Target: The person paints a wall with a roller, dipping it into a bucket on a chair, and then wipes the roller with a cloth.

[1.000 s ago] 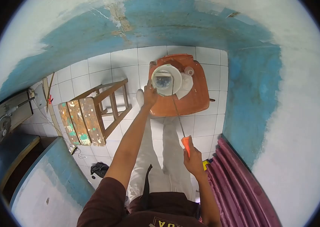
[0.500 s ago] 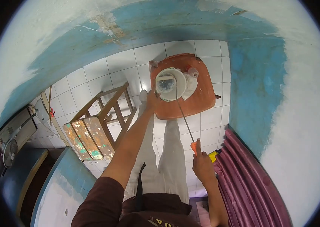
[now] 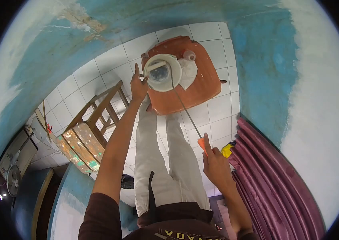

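Note:
My right hand point(image 3: 216, 166) is wrapped round the orange handle point(image 3: 202, 146) of a paint roller, index finger stretched along it. The roller's long thin metal rod point(image 3: 185, 109) slants forward to its pale sleeve point(image 3: 156, 65), which lies inside a white bucket point(image 3: 176, 72) over a greyish, wet-looking patch. This bucket stands on the seat of a reddish-brown plastic chair point(image 3: 201, 92). Just left of the bucket is my left hand point(image 3: 138, 87), index finger pointing forward and thumb out toward the rim, holding nothing visible.
White cloth or paper point(image 3: 188, 74) and a small clear bottle point(image 3: 189, 55) lie beside the bucket. A paint-spotted wooden stool point(image 3: 82, 146) lies tipped at left. Purple curtain point(image 3: 273, 180) hangs at right. Patchy blue and white walls point(image 3: 263, 72) surround the tiled floor. A fan point(image 3: 13, 180) stands far left.
My left hand has come off the bucket's near left edge, its index finger now extended. The roller sleeve has tilted in the bucket. The view has shifted, with the chair now higher and further left.

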A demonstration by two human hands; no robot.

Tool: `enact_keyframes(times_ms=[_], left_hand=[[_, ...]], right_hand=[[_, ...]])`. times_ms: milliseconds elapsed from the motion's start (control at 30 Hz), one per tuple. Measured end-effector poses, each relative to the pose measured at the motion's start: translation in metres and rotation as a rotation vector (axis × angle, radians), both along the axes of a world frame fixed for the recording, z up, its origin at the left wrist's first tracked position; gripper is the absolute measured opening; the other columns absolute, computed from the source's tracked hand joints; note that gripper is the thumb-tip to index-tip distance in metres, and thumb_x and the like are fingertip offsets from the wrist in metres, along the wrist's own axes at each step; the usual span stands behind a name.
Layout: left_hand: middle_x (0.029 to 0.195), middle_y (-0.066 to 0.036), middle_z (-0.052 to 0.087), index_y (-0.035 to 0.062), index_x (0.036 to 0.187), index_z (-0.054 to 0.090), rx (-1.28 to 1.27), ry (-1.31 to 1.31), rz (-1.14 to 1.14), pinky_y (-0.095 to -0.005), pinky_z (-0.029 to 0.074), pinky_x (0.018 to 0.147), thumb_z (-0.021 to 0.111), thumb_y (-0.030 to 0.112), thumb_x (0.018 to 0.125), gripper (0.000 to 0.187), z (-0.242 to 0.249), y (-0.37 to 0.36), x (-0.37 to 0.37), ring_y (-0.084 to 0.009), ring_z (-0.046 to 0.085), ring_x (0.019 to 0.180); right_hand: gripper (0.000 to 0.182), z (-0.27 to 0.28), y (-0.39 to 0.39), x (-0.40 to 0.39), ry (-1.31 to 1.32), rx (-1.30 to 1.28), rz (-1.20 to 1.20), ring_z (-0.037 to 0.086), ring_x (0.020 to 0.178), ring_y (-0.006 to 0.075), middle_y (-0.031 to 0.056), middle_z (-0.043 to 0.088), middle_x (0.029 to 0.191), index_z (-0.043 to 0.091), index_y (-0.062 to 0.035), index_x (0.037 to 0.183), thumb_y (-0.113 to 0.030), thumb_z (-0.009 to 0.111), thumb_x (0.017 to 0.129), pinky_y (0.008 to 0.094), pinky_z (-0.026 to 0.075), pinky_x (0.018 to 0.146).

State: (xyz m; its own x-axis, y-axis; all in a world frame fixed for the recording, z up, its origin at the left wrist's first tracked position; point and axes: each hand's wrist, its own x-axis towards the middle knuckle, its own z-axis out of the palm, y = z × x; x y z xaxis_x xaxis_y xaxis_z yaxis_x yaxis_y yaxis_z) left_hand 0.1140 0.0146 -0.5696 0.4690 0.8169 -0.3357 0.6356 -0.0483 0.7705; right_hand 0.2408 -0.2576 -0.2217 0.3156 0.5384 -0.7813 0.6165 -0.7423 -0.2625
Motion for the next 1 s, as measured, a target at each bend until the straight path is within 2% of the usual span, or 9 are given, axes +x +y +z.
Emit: enact_keyframes(times_ms=[33,167,300,433,600,700,833,933,1000], left_hand=[[0.097,-0.017,0.066,0.017,0.161,0.028,0.155,-0.016,0.019,-0.0381,0.055,0.068,0.064,0.004,0.095,0.077,-0.007,-0.008,-0.003,-0.0219,0.069,0.079],[0.104,-0.017,0.059,0.0107,0.157,0.037,0.184,0.048,0.027,-0.0367,0.06,0.069,0.057,0.002,0.099,0.062,-0.022,-0.041,-0.009,-0.0241,0.069,0.083],[0.115,-0.016,0.054,0.0083,0.154,0.04,-0.57,-0.371,0.436,-0.036,0.069,0.074,0.047,0.003,0.104,0.05,-0.016,-0.038,0.0,-0.0244,0.07,0.085],[0.109,-0.013,0.058,0.014,0.152,0.045,-0.505,-0.323,0.515,-0.0383,0.069,0.063,0.052,0.005,0.103,0.05,-0.01,-0.037,0.006,-0.0221,0.069,0.078],[0.109,-0.014,0.057,0.0079,0.156,0.034,-0.579,-0.218,0.411,-0.0366,0.068,0.076,0.052,0.003,0.102,0.057,0.022,-0.044,0.011,-0.0272,0.07,0.095],[0.111,-0.015,0.056,0.0088,0.157,0.024,-0.565,-0.334,0.575,-0.0355,0.066,0.078,0.055,0.003,0.1,0.066,0.015,-0.081,0.015,-0.0268,0.068,0.099],[0.115,-0.016,0.054,0.007,0.154,0.022,-0.414,-0.153,0.407,-0.0357,0.063,0.083,0.062,0.007,0.097,0.069,0.0,-0.134,0.012,-0.0264,0.064,0.1],[0.107,-0.017,0.061,0.0011,0.137,0.036,-0.549,-0.15,0.5,-0.0379,0.058,0.075,0.069,0.012,0.093,0.056,0.04,-0.15,0.018,-0.0277,0.067,0.1],[0.103,-0.019,0.063,0.0013,0.132,0.038,-0.327,0.018,0.403,-0.0365,0.057,0.069,0.067,0.012,0.094,0.049,-0.033,-0.149,0.003,-0.0277,0.069,0.092]], right_hand=[[0.075,-0.007,0.0,0.003,-0.006,0.011,0.021,0.065,0.064,0.0393,0.0216,0.06,0.085,0.023,-0.0056,0.159,-0.007,0.059,0.093,0.0499,0.054,0.057],[0.087,-0.027,-0.014,0.007,0.025,-0.015,0.124,0.067,0.067,0.0415,0.026,0.06,0.087,0.015,-0.0024,0.159,0.005,0.057,0.084,0.0506,0.055,0.059],[0.089,-0.032,-0.026,-0.014,0.082,-0.04,0.138,0.067,0.068,0.0439,0.0297,0.061,0.089,0.011,0.002,0.159,0.007,0.057,0.083,0.0522,0.055,0.061],[0.088,-0.014,-0.021,-0.029,0.132,-0.06,0.067,0.067,0.07,0.0479,0.0319,0.061,0.091,0.008,0.0062,0.157,0.004,0.057,0.084,0.0547,0.055,0.066],[0.066,0.031,-0.008,-0.016,0.352,0.077,-0.382,0.062,0.071,0.0469,0.0275,0.061,0.089,0.026,0.0125,0.151,-0.003,0.055,0.094,0.0509,0.05,0.07],[0.065,0.045,-0.005,-0.019,0.179,0.217,-0.272,0.06,0.084,0.0437,0.0278,0.056,0.099,0.027,0.0123,0.151,-0.002,0.054,0.093,0.0485,0.049,0.079],[0.068,0.051,0.009,-0.03,0.267,0.101,-0.3,0.059,0.097,0.0479,0.0346,0.047,0.116,0.02,0.0119,0.153,-0.001,0.05,0.094,0.049,0.051,0.085],[0.07,0.048,0.012,-0.046,0.307,0.128,-0.338,0.06,0.097,0.0491,0.0347,0.045,0.118,0.018,0.0098,0.155,0.0,0.051,0.093,0.0501,0.051,0.086],[0.074,0.052,0.013,-0.056,0.333,0.055,-0.362,0.061,0.096,0.0509,0.0358,0.044,0.12,0.015,0.0082,0.155,0.001,0.052,0.092,0.0516,0.052,0.087]])
